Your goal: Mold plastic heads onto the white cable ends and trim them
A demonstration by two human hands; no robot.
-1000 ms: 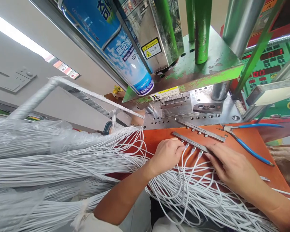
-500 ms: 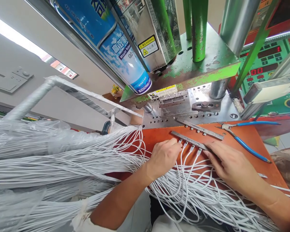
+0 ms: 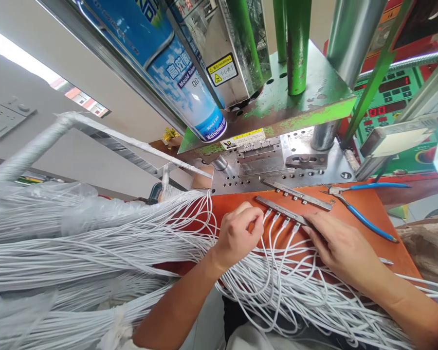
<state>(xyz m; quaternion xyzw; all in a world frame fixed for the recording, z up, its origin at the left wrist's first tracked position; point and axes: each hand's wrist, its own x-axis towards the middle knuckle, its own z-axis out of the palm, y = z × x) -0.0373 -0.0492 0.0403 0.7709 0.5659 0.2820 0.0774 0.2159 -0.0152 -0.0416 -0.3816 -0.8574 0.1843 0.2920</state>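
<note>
A narrow metal fixture bar (image 3: 273, 207) lies on the orange work surface (image 3: 368, 209) with several white cable ends plugged into its near edge. My left hand (image 3: 237, 236) sits just left of the bar, its fingers curled in a loose pinch among the white cables (image 3: 277, 272); whether they grip one is hidden. My right hand (image 3: 341, 250) lies flat with fingers stretched out, its fingertips pressing on the bar's right end. A second metal bar (image 3: 299, 193) rests just beyond the first.
A big bundle of white cables (image 3: 76, 243), partly wrapped in clear plastic, fills the left. Blue-handled pliers (image 3: 365, 221) lie on the right of the surface. Behind stand the green press frame (image 3: 299, 102), its steel mould plate (image 3: 277, 167), and a blue spray can (image 3: 182, 82).
My left hand has drawn back from the bar's left end toward me and curled its fingers. My right hand stays on the bar's right end.
</note>
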